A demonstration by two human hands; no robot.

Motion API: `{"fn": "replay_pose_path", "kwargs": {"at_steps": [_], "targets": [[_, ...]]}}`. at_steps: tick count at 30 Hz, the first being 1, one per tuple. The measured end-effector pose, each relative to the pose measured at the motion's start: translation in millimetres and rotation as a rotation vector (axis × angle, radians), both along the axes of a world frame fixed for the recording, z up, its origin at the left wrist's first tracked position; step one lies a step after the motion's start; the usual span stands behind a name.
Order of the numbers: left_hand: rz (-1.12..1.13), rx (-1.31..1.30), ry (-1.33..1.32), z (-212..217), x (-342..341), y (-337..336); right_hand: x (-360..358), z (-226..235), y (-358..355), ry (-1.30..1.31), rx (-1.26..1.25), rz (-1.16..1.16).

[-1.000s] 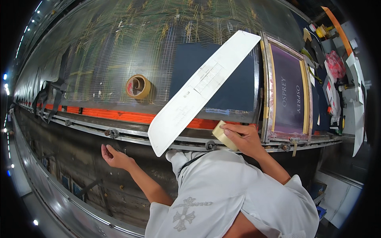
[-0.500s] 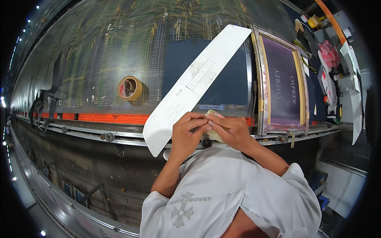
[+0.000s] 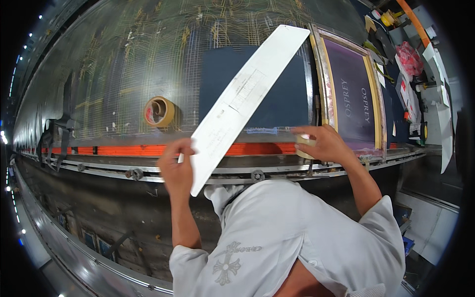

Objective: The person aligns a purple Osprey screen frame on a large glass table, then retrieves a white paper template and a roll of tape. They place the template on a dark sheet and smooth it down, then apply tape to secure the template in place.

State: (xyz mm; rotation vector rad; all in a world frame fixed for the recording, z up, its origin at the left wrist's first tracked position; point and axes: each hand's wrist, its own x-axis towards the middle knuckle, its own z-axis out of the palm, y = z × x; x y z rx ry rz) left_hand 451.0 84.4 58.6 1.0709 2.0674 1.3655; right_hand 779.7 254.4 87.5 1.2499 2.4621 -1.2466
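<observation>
A long white card template point(image 3: 242, 94) lies slantwise across a dark blue sheet point(image 3: 284, 99), its near end reaching past the table edge. Beside that near end is my left hand point(image 3: 175, 166), blurred, with its fingers curled in. Whatever those fingers pinch, if anything, I cannot make out. To the right, my right hand point(image 3: 326, 143) grips a pale roll of tape point(image 3: 304, 147) above the table's front edge, partly hidden by the fingers. A wider roll of tan tape point(image 3: 169, 112) rests on the table to the left of the template.
A framed printing screen point(image 3: 349, 94) with purple mesh lies on the right. Beyond it are a red plastic bag point(image 3: 409, 58) and other clutter. Dark straps point(image 3: 59, 126) hang at the left. A metal rail point(image 3: 227, 176) with knobs runs along the front, below an orange strip point(image 3: 123, 149).
My hands, together at the small tape roll before, have parted. The left moved left to the template's near end; the right moved right and slightly away from me, keeping the roll.
</observation>
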Motion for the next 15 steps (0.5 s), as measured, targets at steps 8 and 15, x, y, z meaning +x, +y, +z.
{"fn": "replay_pose_path", "kwargs": {"at_steps": [8, 15], "targets": [[-0.560, 0.111, -0.817, -6.3, 85.9, 37.9, -39.9, 24.2, -25.5, 0.614, -0.190, -0.037], [-0.293, 0.150, -0.534, -0.9, 100.4, 36.3, -52.6, 6.6, -28.9, 0.659, 0.088, 0.014]]}}
